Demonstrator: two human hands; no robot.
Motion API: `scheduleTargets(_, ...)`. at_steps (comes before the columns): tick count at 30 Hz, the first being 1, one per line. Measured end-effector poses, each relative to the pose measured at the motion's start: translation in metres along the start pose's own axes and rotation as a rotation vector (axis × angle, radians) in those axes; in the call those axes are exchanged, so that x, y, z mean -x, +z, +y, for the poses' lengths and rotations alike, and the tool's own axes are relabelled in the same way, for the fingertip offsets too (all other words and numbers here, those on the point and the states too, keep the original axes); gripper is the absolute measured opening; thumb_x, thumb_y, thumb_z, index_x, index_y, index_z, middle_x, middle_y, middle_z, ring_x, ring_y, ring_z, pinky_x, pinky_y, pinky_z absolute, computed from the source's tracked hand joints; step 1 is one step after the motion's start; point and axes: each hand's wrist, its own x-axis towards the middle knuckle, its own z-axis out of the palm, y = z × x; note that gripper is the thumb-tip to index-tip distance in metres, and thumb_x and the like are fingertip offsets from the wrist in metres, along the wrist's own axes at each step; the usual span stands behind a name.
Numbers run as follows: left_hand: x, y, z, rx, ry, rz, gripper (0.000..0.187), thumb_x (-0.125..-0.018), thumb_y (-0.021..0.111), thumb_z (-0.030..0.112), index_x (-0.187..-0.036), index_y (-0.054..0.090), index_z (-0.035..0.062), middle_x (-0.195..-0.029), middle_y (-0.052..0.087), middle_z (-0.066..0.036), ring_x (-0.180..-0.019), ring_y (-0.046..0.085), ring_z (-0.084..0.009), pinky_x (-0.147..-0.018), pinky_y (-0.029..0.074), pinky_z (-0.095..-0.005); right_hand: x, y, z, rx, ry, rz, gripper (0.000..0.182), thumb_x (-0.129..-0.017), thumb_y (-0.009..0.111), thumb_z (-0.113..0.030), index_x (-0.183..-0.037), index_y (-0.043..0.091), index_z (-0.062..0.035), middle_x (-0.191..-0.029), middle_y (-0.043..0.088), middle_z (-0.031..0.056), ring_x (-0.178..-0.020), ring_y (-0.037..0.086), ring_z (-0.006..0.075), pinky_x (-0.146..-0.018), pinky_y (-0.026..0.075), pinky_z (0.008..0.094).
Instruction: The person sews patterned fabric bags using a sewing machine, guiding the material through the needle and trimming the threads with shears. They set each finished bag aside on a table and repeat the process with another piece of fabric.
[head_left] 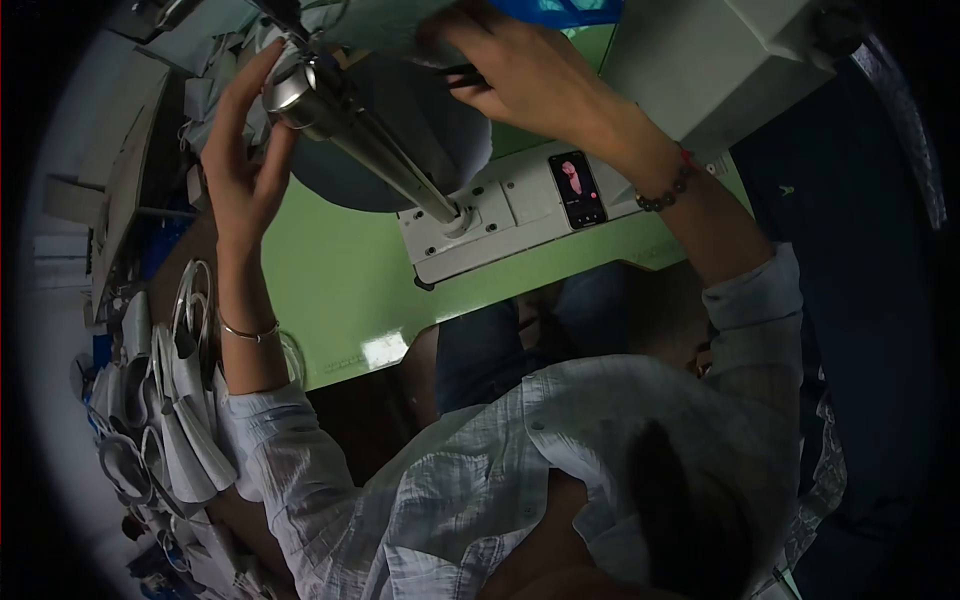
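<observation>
My left hand (pixel 243 170) is at the metal post of a sewing machine (pixel 385 150), with the forefinger stretched up along its head and the thumb apart below. The forefinger's tip is close to the needle area (pixel 300 45). My right hand (pixel 535 80) is bent on the far side of the post, closed round a slim black pointed tool (pixel 462 76). Its fingertips are dark and blurred near the top edge. A grey rounded sheet (pixel 345 175) hangs behind the post, above the green table (pixel 330 270).
A phone (pixel 577 190) with a lit screen lies on the machine's white base plate (pixel 480 240). Bundles of grey-white cut pieces (pixel 190 450) hang at the left. The machine's pale body (pixel 690 70) stands at upper right, and a blue item (pixel 565 12) lies at the top.
</observation>
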Motion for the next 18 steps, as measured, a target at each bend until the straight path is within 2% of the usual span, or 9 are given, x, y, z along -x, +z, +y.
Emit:
scheduleTargets(2,0.001,-0.005,0.000,-0.003,-0.010,0.004,0.048,-0.084,0.060,-0.002,-0.131,0.055,0.0046,-0.134,0.057,-0.013,-0.124,0.054,-0.0250,-0.103,0.041,-0.0360,-0.020,0.002,-0.001,-0.004,-0.077,0.046,0.043,-0.076,0.072,-0.003,-0.115,0.055,-0.0088,-0.105,0.063,0.0111,-0.083,0.068,0.0286,-0.067,0.058,0.0367)
scheduleTargets(4,-0.001,-0.005,0.015,0.059,-0.106,0.030,0.050,-0.081,0.060,-0.003,-0.130,0.056,0.0052,-0.133,0.057,-0.014,-0.125,0.054,-0.0267,-0.103,0.041,-0.0367,-0.012,-0.003,-0.005,-0.033,0.087,-0.097,0.050,-0.074,0.073,-0.003,-0.119,0.051,-0.0102,-0.115,0.055,0.0136,-0.085,0.065,0.0337,-0.067,0.057,0.0407)
scheduleTargets(7,-0.006,-0.010,0.019,-0.021,-0.049,0.031,0.054,-0.074,0.061,-0.002,-0.128,0.057,0.0035,-0.131,0.058,-0.017,-0.125,0.054,-0.0331,-0.104,0.040,-0.0387,-0.017,-0.010,-0.013,-0.062,0.048,-0.065,0.054,-0.072,0.074,-0.002,-0.120,0.049,-0.0104,-0.118,0.053,0.0141,-0.085,0.064,0.0365,-0.068,0.056,0.0422)
scheduleTargets(9,-0.007,-0.012,0.023,0.034,-0.099,0.042,0.054,-0.074,0.061,-0.002,-0.127,0.057,0.0036,-0.132,0.057,-0.017,-0.125,0.053,-0.0331,-0.104,0.040,-0.0391,-0.019,-0.011,-0.015,-0.079,0.086,-0.069,0.052,-0.073,0.074,-0.011,-0.119,0.049,-0.0108,-0.120,0.052,0.0145,-0.091,0.064,0.0372,-0.071,0.058,0.0443)
scheduleTargets(13,-0.004,-0.013,0.020,-0.041,-0.043,0.072,0.053,-0.075,0.063,0.002,-0.127,0.057,0.0037,-0.133,0.056,-0.016,-0.124,0.054,-0.0321,-0.103,0.040,-0.0387,-0.018,-0.008,-0.015,-0.134,0.092,-0.085,0.052,-0.074,0.073,-0.009,-0.121,0.048,-0.0107,-0.120,0.052,0.0151,-0.094,0.063,0.0385,-0.073,0.057,0.0460)
scheduleTargets(15,0.002,-0.010,0.015,-0.042,-0.010,0.093,0.055,-0.076,0.061,0.005,-0.131,0.053,0.0040,-0.136,0.053,-0.016,-0.126,0.050,-0.0335,-0.104,0.038,-0.0405,-0.019,-0.003,-0.014,-0.123,0.191,-0.143,0.050,-0.076,0.069,-0.005,-0.121,0.049,-0.0100,-0.120,0.053,0.0161,-0.091,0.062,0.0397,-0.071,0.054,0.0457)
scheduleTargets(17,0.009,-0.003,0.010,-0.078,0.045,0.136,0.059,-0.077,0.056,0.008,-0.135,0.048,0.0044,-0.138,0.049,-0.018,-0.128,0.046,-0.0355,-0.106,0.034,-0.0460,-0.015,0.009,-0.007,-0.174,0.233,-0.135,0.044,-0.082,0.058,0.002,-0.124,0.050,-0.0085,-0.107,0.055,0.0151,-0.070,0.058,0.0219,-0.060,0.047,0.0354)
scheduleTargets(18,0.012,0.005,0.005,-0.074,0.114,0.235,0.058,-0.076,0.055,0.007,-0.134,0.048,0.0043,-0.137,0.050,-0.018,-0.127,0.047,-0.0351,-0.106,0.034,-0.0466,-0.014,0.016,-0.005,-0.271,0.195,-0.114,0.046,-0.083,0.057,0.003,-0.127,0.049,-0.0070,-0.103,0.056,0.0118,-0.066,0.051,0.0166,-0.061,0.044,0.0314)
